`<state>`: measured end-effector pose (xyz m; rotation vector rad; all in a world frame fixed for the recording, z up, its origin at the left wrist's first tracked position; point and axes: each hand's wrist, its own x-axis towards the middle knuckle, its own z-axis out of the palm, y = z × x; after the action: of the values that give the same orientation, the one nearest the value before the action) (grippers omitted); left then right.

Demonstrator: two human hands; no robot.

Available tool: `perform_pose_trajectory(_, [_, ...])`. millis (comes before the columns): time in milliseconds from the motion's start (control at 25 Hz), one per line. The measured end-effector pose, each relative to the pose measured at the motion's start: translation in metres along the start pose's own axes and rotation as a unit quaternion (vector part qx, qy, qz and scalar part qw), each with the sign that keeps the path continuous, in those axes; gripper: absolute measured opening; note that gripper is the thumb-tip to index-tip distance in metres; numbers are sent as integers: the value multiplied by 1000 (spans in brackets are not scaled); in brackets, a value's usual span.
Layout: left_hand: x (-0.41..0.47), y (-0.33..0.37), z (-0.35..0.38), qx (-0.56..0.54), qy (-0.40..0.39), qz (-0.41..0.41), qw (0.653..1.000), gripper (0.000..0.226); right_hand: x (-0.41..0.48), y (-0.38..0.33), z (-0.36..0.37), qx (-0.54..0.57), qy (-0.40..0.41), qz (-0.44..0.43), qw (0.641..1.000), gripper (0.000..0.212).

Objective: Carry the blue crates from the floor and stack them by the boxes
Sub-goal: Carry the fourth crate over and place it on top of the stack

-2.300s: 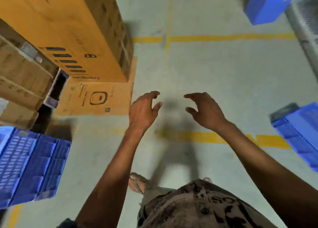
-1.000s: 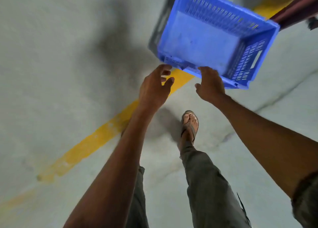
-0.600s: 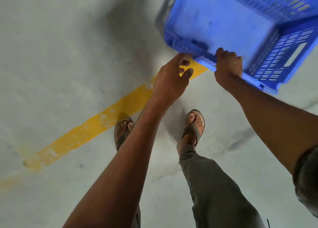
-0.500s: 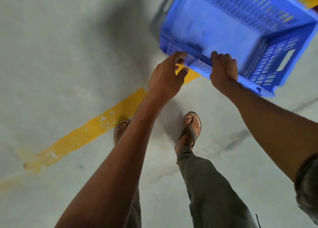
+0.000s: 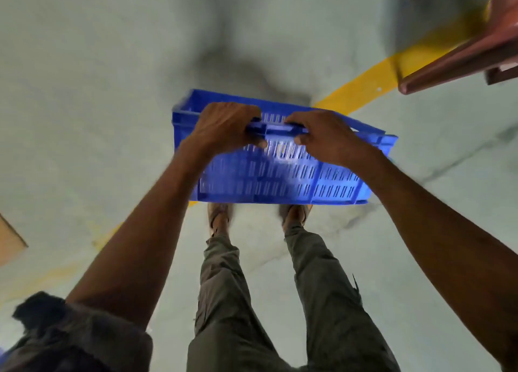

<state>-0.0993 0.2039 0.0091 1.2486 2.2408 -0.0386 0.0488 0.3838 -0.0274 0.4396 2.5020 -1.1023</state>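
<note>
A blue slotted plastic crate (image 5: 330,181) hangs in front of my legs, off the grey floor, its near long wall facing me. My left hand (image 5: 224,126) grips the near top rim left of its middle. My right hand (image 5: 322,136) grips the same rim just to the right, thumb on the outer wall. Both hands sit close together. The inside of the crate is mostly hidden behind the rim and my hands. No boxes stack is in view.
A yellow floor line (image 5: 361,87) runs diagonally under the crate. A reddish-brown plastic object (image 5: 459,54) juts in at the upper right. A cardboard corner (image 5: 9,241) shows at the left edge. My feet in sandals (image 5: 221,214) stand just below the crate.
Both hands closed on the crate's near rim, and the crate came up off the floor and swung in front of my legs. Before that my hands were bare and reaching.
</note>
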Motion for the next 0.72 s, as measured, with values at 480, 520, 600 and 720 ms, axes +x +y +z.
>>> perform_pose_trajectory(480, [-389,-13,-147,-165,2,-182,969,36,-127,-317,-47,-223,41,-347,910,21])
perform_pose_trajectory(520, [-415,-6,-129,-148,23,-205,967,29,-145,-333,-31,-243,68,-383,888,24])
perform_pose_trajectory(600, [-466,6,-95,-75,109,-270,954,29,-172,-364,-3,-275,106,-434,851,25])
perform_pose_trajectory(720, [-553,4,-63,9,182,-323,929,50,-199,-423,47,-306,136,-486,808,19])
